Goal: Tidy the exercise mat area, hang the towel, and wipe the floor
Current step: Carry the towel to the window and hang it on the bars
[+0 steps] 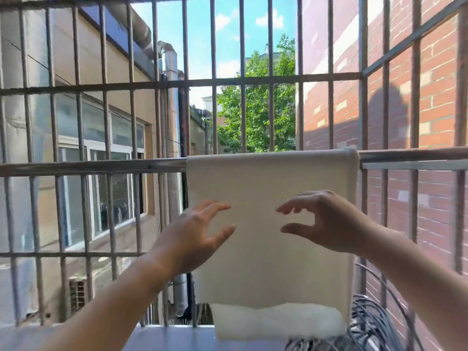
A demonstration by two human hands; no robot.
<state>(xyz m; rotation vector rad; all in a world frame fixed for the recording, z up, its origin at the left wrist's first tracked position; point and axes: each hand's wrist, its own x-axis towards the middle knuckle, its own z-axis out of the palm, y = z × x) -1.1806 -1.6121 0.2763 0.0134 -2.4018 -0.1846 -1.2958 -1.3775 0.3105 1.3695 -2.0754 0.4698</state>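
Head view: the white towel [271, 183] is draped over the horizontal rail [101, 165] of the window grille [243, 82], right of centre, folded across it so both halves hang and air in the sun. The left hand [195, 236] and right hand [326, 224] hover at its near face, fingers spread and loosely bent, gripping nothing, probably poised to smooth it flat. Coiled cables [367, 315] lie below right.
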